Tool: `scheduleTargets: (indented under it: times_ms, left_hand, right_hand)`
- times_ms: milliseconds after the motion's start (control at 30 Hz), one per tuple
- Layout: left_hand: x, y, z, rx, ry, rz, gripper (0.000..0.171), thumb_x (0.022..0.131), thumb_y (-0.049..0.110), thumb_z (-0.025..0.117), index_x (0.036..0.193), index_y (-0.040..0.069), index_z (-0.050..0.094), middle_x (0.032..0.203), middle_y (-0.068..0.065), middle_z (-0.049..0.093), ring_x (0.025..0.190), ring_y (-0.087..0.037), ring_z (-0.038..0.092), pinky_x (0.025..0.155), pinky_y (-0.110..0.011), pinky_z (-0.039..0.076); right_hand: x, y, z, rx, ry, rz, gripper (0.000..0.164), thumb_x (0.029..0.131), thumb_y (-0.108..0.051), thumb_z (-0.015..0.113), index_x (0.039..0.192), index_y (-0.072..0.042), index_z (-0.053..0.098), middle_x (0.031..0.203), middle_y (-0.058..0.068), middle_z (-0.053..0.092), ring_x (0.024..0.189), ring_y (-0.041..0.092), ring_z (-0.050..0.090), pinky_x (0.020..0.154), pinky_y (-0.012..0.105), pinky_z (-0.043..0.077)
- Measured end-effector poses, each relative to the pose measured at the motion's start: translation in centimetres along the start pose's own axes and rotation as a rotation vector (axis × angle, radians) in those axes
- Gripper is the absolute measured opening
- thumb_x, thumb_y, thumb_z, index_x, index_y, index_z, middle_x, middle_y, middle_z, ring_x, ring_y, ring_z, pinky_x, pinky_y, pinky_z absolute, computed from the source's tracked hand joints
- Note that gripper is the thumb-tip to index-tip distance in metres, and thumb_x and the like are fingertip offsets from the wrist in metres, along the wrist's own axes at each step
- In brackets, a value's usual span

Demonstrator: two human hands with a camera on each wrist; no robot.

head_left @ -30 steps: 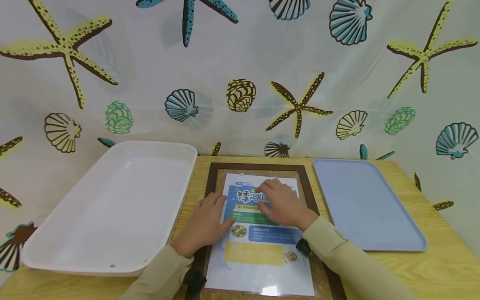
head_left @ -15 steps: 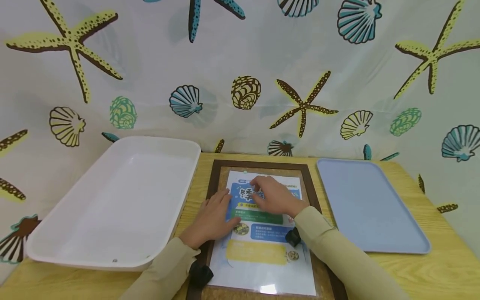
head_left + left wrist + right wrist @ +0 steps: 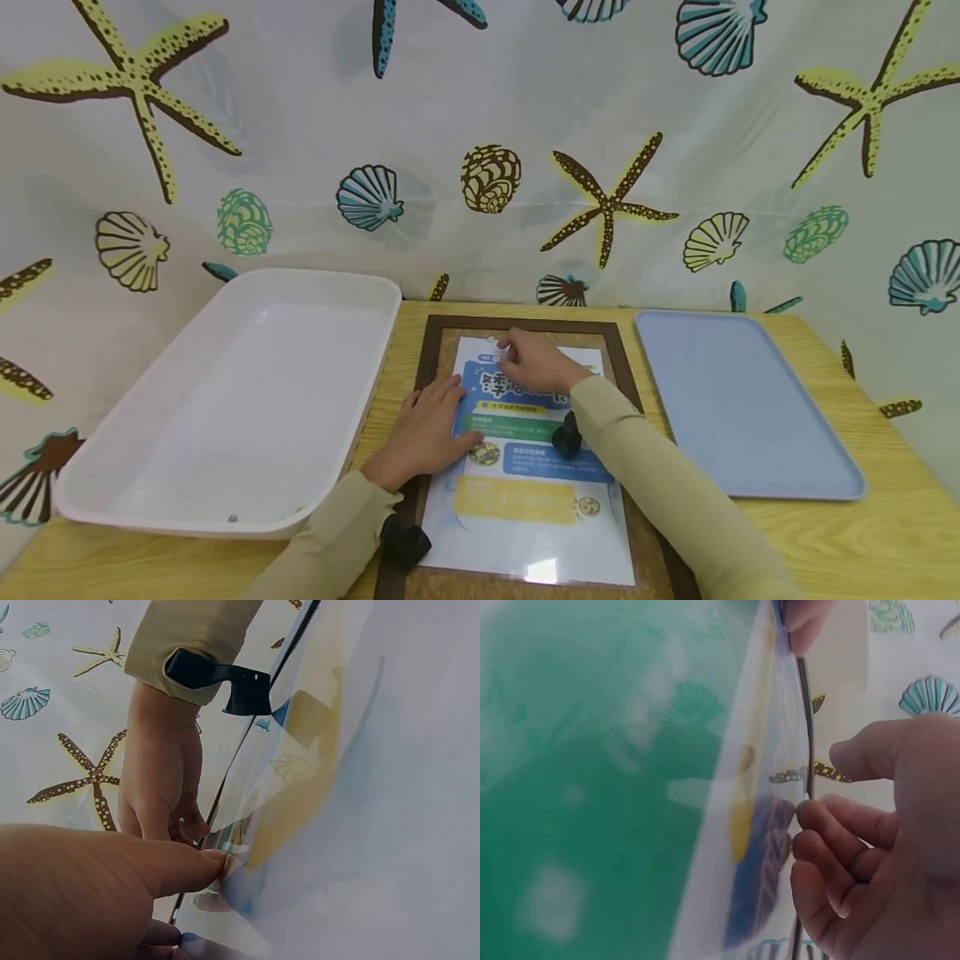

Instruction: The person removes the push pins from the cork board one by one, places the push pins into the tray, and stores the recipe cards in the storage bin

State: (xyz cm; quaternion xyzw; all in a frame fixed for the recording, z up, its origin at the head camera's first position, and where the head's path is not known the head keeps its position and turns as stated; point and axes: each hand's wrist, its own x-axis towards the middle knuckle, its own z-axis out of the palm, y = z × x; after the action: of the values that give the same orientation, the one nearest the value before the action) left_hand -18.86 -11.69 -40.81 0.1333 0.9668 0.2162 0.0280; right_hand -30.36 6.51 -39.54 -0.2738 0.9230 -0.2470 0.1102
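A printed poster sheet (image 3: pixel 517 550) with blue, green and yellow blocks, its surface glossy, lies on a brown-framed cork board (image 3: pixel 517 323). My left hand (image 3: pixel 423 433) rests on the sheet's left side, fingers extended and thumb spread inward. At the top of the sheet is my right hand (image 3: pixel 536 362), bent fingers beside a small pale green pushpin (image 3: pixel 492 339). In the right wrist view, the right hand's (image 3: pixel 907 825) fingertips touch the sheet surface; its thumb stands apart with nothing visible between. The left wrist view has the left thumb (image 3: pixel 172 862) against the sheet.
A large white tray (image 3: pixel 225 408) stands left of the board. On the right lies a shallow blue tray (image 3: pixel 750 400). Both sit on the wooden table (image 3: pixel 787 542), with a seashell-print cloth (image 3: pixel 300 108) hanging behind. Dark wrist devices are strapped at both sleeves.
My right hand has moved up and left across the sheet to its top edge near the pushpin, its fingers bending more. The left hand stays on the sheet's left side.
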Motion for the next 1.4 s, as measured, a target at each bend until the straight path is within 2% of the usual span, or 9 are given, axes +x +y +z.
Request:
scheduleTargets:
  times_ms: [167,367,500,633,867,1133,1400]
  left_hand:
    - [0.0,0.0,0.2,-0.011,-0.026,-0.009,0.067,0.09,0.035,0.066,0.14,-0.003,0.042,0.154,-0.019,0.032,0.143,-0.038,0.026,0.113,-0.06,0.019]
    - [0.0,0.0,0.2,0.014,-0.038,-0.006,0.068,0.091,0.037,0.065,0.141,-0.002,0.041,0.154,-0.018,0.031,0.143,-0.037,0.027,0.113,-0.058,0.02]
    - [0.1,0.3,0.2,0.027,-0.047,0.003,0.069,0.091,0.038,0.065,0.141,-0.002,0.041,0.154,-0.018,0.031,0.143,-0.036,0.027,0.114,-0.057,0.021]
    - [0.2,0.5,0.3,0.057,-0.061,0.004,0.07,0.091,0.04,0.064,0.142,-0.001,0.04,0.155,-0.017,0.03,0.144,-0.036,0.025,0.114,-0.056,0.02]
    - [0.3,0.6,0.1,0.082,-0.063,-0.004,0.071,0.09,0.041,0.065,0.143,0.0,0.04,0.156,-0.016,0.03,0.145,-0.034,0.025,0.115,-0.056,0.02]
    - [0.0,0.2,-0.1,0.086,-0.054,-0.015,0.07,0.091,0.041,0.064,0.143,0.0,0.04,0.156,-0.016,0.03,0.144,-0.034,0.025,0.115,-0.056,0.02]
    - [-0.3,-0.1,-0.3,0.052,-0.047,-0.017,0.07,0.091,0.04,0.064,0.142,-0.001,0.041,0.155,-0.017,0.031,0.144,-0.036,0.026,0.114,-0.056,0.02]
  right_hand:
    - [0.6,0.5,-0.1,0.045,-0.001,0.046,0.034,0.097,-0.018,0.054,0.127,-0.001,0.054,0.105,0.011,0.062,0.086,0.018,0.057,0.081,0.034,0.049]
    - [1.5,0.9,-0.2,0.056,-0.019,0.08,0.034,0.097,-0.022,0.057,0.126,-0.005,0.054,0.097,0.008,0.06,0.08,0.016,0.055,0.074,0.029,0.047]
    - [2.0,1.4,-0.4,0.044,-0.007,0.092,0.034,0.096,-0.026,0.06,0.123,-0.006,0.056,0.098,0.008,0.061,0.083,0.017,0.056,0.078,0.032,0.047]
    - [2.6,1.5,-0.4,0.049,0.032,0.122,0.03,0.094,-0.025,0.062,0.116,-0.004,0.059,0.101,0.009,0.063,0.086,0.018,0.058,0.083,0.034,0.049]
    - [3.8,1.3,-0.2,0.032,0.101,0.208,0.019,0.095,-0.021,0.058,0.102,-0.006,0.067,0.095,0.006,0.066,0.081,0.016,0.058,0.077,0.031,0.049]
    - [4.6,0.4,-0.2,0.024,0.109,0.232,0.019,0.093,-0.021,0.056,0.085,-0.008,0.068,0.078,0.002,0.062,0.07,0.015,0.055,0.068,0.028,0.043]
    - [5.2,0.2,0.3,0.042,0.096,0.265,0.016,0.091,-0.021,0.058,0.083,-0.01,0.067,0.076,0.001,0.061,0.069,0.014,0.055,0.066,0.027,0.041]
